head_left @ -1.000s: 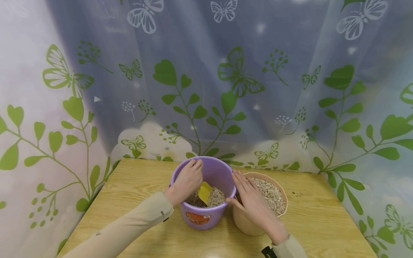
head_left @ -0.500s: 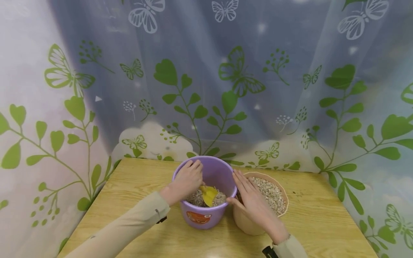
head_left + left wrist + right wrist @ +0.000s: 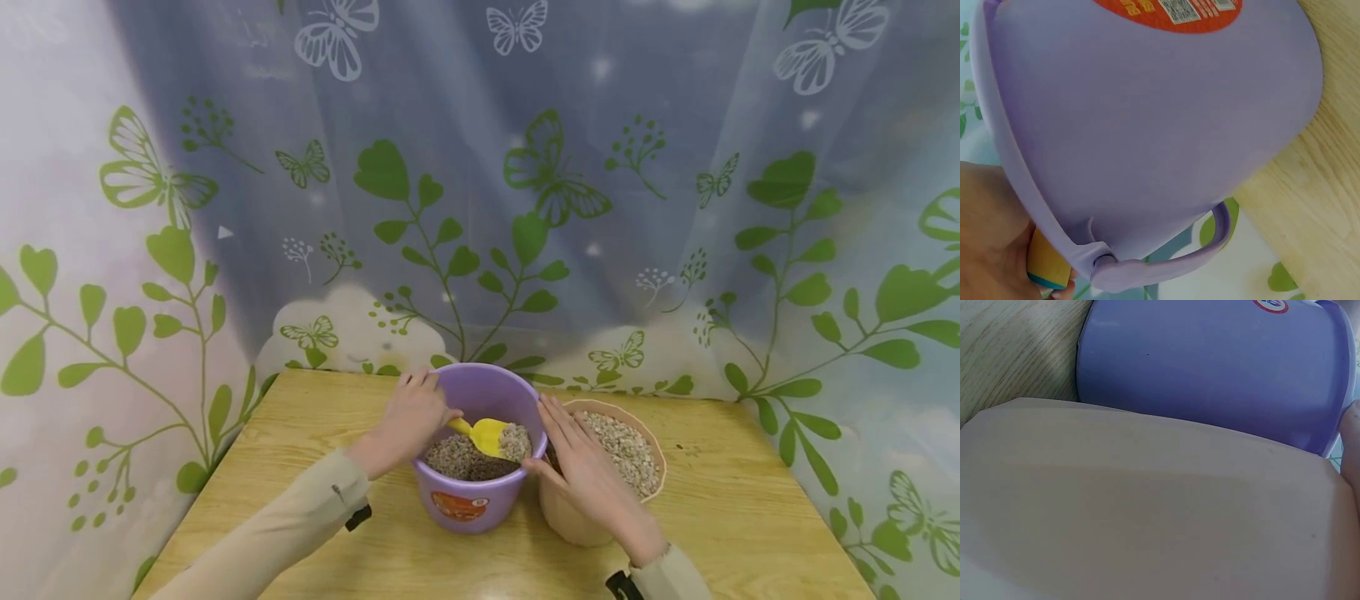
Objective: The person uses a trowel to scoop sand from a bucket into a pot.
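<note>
My left hand (image 3: pixel 405 417) grips the handle of a yellow scoop (image 3: pixel 487 437) over the left rim of a purple bucket (image 3: pixel 506 500). Pale grains lie in the scoop's blade, which sits inside the bucket above the grainy fill (image 3: pixel 453 458). In the left wrist view, the handle end (image 3: pixel 1047 262) with a teal edge shows in the hand. My right hand (image 3: pixel 588 479) rests with straight fingers on the bucket's right rim, its thumb near the front. It lies partly over a beige tub (image 3: pixel 570 521) of pale grains, hiding part of its rim.
Both containers stand side by side on a wooden table (image 3: pixel 300 433). A patterned curtain (image 3: pixel 480 250) rises close behind them. The purple bail handle (image 3: pixel 1166 267) hangs at the bucket's side. In the right wrist view, the beige wall (image 3: pixel 1147 525) fills the lower part.
The left hand has moved left, from over the bucket to its left rim. The scoop has come up from the fill, its blade now pointing right with grains in it. The right hand stays.
</note>
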{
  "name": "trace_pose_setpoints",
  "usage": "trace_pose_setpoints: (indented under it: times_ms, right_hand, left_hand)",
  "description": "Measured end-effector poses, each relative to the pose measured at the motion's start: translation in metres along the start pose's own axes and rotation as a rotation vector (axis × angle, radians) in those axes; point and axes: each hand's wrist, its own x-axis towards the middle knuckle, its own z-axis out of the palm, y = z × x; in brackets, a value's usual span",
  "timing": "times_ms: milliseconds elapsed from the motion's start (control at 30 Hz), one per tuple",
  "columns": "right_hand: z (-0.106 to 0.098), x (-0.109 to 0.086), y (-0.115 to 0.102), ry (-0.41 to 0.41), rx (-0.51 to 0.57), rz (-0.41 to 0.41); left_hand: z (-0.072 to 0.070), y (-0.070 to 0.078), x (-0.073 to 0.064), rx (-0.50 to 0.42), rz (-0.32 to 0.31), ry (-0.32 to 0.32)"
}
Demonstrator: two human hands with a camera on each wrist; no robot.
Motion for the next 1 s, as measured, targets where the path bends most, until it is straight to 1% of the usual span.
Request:
trace_pose_setpoints:
  times_ms: [200, 267, 467, 633, 833, 1000]
  right_hand:
    - [0.0, 0.001, 0.0, -0.001, 0.005, 0.003]
    - [0.0, 0.001, -0.001, 0.001, 0.008, 0.005]
    - [0.0, 0.001, -0.001, 0.01, 0.008, -0.005]
    - [0.001, 0.0, -0.001, 0.014, -0.007, -0.01]
    - [0.002, -0.001, 0.0, 0.038, -0.031, -0.027]
    - [0.003, 0.001, 0.0, 0.061, -0.056, -0.048]
  left_hand:
    - [-0.001, -0.003, -0.009, -0.081, -0.096, 0.032]
    - [-0.002, -0.005, -0.012, -0.103, -0.116, 0.049]
    - [-0.006, -0.01, -0.022, -0.128, -0.157, 0.131]
    - [-0.011, -0.012, -0.032, -0.135, -0.166, 0.193]
    - [-0.012, -0.015, -0.041, -0.138, -0.165, 0.224]
    - [-0.01, -0.017, -0.045, -0.122, -0.153, 0.268]
